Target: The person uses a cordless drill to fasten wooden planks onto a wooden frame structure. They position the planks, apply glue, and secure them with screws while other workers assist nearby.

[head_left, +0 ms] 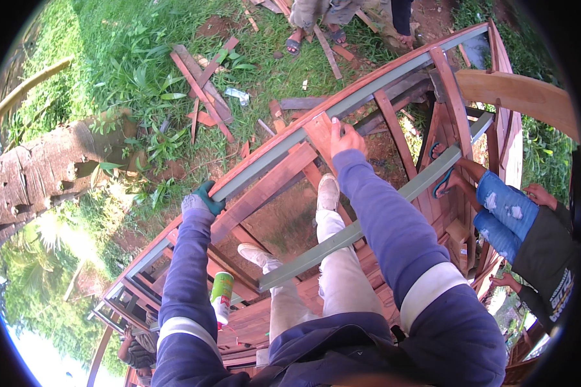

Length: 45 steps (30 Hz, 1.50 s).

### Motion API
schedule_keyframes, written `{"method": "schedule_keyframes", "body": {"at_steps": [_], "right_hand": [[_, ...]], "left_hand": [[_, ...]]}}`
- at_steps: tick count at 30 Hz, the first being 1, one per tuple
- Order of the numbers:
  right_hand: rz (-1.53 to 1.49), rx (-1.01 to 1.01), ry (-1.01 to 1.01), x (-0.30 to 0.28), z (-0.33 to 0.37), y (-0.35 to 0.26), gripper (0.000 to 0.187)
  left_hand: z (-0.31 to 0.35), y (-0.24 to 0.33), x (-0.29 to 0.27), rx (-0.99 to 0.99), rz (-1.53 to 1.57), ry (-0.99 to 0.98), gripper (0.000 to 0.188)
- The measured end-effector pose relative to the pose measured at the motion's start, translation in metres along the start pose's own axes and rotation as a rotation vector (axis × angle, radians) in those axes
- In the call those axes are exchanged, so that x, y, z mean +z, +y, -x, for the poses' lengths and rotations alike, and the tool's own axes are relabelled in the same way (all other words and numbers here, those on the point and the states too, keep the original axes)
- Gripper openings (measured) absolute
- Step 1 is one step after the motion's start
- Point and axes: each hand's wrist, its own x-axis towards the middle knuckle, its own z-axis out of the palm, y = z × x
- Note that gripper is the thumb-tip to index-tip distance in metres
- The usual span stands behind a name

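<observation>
The rail [271, 148] is reddish wood, mostly matt; the strip [258, 166] along it looks smooth, with a flat grey-green coat; the block [317, 132] is bare wood; the beam [316, 251] has the same painted-looking grey-green finish, even and dull; the ribs [396, 135] are sawn wood with a dry surface; the curved plank [516, 97] is paler, smoother wood; the scraps [202, 90] are weathered or red wood; the trunk [45, 168] has rough, knobbly bark; the bottle [221, 293] looks like plastic with a glossy printed skin; the glove [210, 197] pairs a teal coating with grey knit; the sleeves [384, 206] are matt cloth with pale, smooth bands; the trousers [342, 277] are creased cloth; the jeans [507, 209] are frayed denim
</observation>
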Motion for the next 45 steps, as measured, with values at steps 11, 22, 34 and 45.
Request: {"method": "schedule_keyframes", "body": {"at_steps": [11, 22, 34, 45], "right_hand": [[0.008, -0.011, 0.048, -0.005, 0.006, -0.004, 0.068], [0.016, -0.013, 0.082, -0.003, 0.006, -0.004, 0.070], [0.030, 0.014, 0.023, -0.008, 0.007, -0.005, 0.076], [-0.083, -0.075, 0.078, -0.002, 0.007, 0.003, 0.070]], "left_hand": [[0.003, 0.003, -0.007, -0.033, -0.032, -0.063, 0.075], [0.004, 0.002, -0.005, 0.010, -0.038, -0.006, 0.070], [0.001, -0.003, -0.002, 0.039, -0.016, -0.006, 0.069], [-0.004, -0.004, -0.003, 0.051, 0.012, -0.039, 0.070]]}}
